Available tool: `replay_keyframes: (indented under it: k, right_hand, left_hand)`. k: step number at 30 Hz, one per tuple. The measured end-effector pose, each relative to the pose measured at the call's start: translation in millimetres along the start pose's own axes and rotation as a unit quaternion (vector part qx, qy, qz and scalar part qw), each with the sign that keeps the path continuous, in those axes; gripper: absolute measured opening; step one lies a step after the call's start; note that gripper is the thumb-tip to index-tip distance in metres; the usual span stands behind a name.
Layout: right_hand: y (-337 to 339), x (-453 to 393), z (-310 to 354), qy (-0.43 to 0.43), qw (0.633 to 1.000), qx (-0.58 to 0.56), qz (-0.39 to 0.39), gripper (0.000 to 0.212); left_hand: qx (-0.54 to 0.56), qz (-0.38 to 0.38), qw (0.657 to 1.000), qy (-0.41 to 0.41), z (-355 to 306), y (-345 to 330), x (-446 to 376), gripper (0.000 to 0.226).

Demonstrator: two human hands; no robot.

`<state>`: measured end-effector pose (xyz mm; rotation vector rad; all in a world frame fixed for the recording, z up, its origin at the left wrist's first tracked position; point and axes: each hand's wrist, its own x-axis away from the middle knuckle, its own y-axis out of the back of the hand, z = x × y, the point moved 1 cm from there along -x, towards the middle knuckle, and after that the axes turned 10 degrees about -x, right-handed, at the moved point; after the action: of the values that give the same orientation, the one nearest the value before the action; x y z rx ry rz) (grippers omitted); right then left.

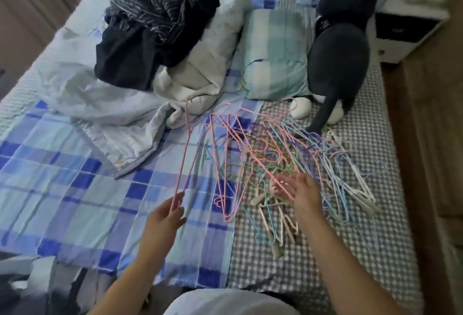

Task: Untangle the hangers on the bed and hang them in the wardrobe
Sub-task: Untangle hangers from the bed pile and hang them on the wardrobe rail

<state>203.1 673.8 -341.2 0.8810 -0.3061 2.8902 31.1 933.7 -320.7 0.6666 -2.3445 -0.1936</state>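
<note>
A tangled heap of thin hangers (288, 159) in pink, blue, green, purple and white lies on the bed (75, 201), right of centre. My left hand (166, 217) pinches the corner of one pink hanger (186, 149), which rises clear of the heap with its hook pointing away from me. My right hand (300, 189) reaches into the near side of the heap, its fingers spread over pink and white hangers; whether it grips one is hidden. No wardrobe is in view.
A crumpled pile of dark clothes (152, 28) and pale bedding (125, 104) lies at the back left. A check pillow (275, 53) and a dark plush cat (343, 51) sit behind the heap. A white bedside cabinet (406, 31) stands at right.
</note>
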Motion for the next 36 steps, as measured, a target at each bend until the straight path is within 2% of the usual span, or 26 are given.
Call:
replay_keyframes:
  k: [4,5,6,10,13,14,17,21,26,30,34,36]
  right_hand:
    - [51.1,52.2,52.9,0.053,0.981,-0.169,-0.078,0.02]
    - [82.1,75.4,68.5,0.088,0.968,-0.206,-0.112,0.018]
    - [80.8,78.9,73.4,0.092,0.967,-0.22,-0.094,0.016]
    - [153.3,149.6,98.5,0.176,0.942,-0.251,-0.135,0.02]
    - [216.4,207.8,98.7,0.198,0.923,-0.262,-0.198,0.055]
    - [230.1,217.9,93.3,0.19,0.916,-0.285,-0.206,0.059]
    - [290.0,266.8,77.2,0.212,0.873,-0.355,-0.258,0.046]
    - [357.3,323.2,73.8,0.259,0.837,-0.338,-0.344,0.04]
    - [475.5,403.5,103.1,0.316,0.82,-0.25,-0.408,0.035]
    - [561.0,472.6,156.8,0.359,0.801,-0.203,-0.434,0.043]
    - [621.6,528.2,209.6,0.399,0.778,-0.199,-0.442,0.032]
    - [651.4,552.2,237.7,0.426,0.765,-0.186,-0.445,0.029]
  left_hand:
    - [-0.048,0.043,0.992,-0.105,-52.6,-28.9,-27.4,0.02]
    - [-0.063,0.088,0.986,-0.128,-76.0,-57.3,-27.8,0.021]
    - [-0.055,0.085,0.986,-0.132,-82.5,-58.5,-32.2,0.023]
    - [-0.023,0.203,0.959,-0.199,-141.2,-141.4,2.6,0.034]
    - [-0.007,0.3,0.929,-0.218,-167.6,-198.2,59.2,0.038]
    - [-0.006,0.327,0.921,-0.212,-170.2,-208.6,70.2,0.039]
    - [-0.014,0.407,0.891,-0.198,-174.5,-257.2,123.6,0.038]
    - [-0.005,0.482,0.86,-0.168,-169.6,-314.9,203.8,0.047]
    - [-0.016,0.501,0.841,-0.205,-166.2,-399.0,336.1,0.049]
    - [-0.016,0.525,0.817,-0.237,-184.0,-467.2,447.5,0.043]
    - [-0.014,0.554,0.788,-0.268,-224.5,-525.5,537.7,0.037]
    - [-0.02,0.572,0.761,-0.306,-248.1,-555.9,584.2,0.038]
